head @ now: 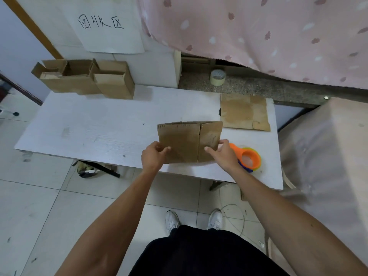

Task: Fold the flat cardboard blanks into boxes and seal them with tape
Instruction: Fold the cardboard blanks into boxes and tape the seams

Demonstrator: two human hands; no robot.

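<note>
Beyond, wall sheet (108,26) reads 回收区; hands (154,156) (224,156) pinch blank (183,142).

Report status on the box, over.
Flat blank unfolded, pinched by left hand and right hand over table. Beside right hand, tape dispenser. Nothing in the way.

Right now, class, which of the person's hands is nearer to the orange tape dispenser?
Right. The right hand grips the right edge of the cardboard, just beside the tape dispenser; the left hand grips its left edge, farther away.
</note>
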